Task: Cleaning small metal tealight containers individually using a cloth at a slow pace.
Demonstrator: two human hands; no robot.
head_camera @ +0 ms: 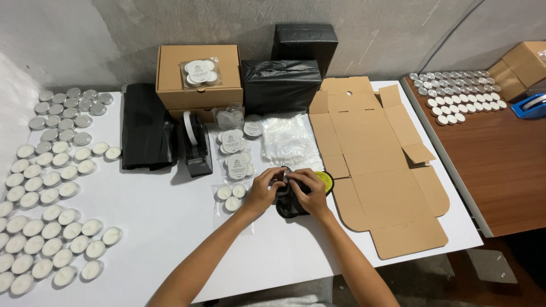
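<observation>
We have bare worktop [170, 222] in front of us, a wide open strip between the tealights [45, 227] crowding the left edge and our forearms, so a hand can sweep there freely. To the right, the flattened cardboard box [381, 187] lies low and can be passed over. Reaching back is tighter: the tape dispenser [196, 145], stacked candle packets [234, 153] and clear bags [290, 139] fill the middle, and behind them the brown box [199, 77] and black wrapped parcels [281, 85] stand against the wall. The black sheet [147, 133] blocks back left.
</observation>
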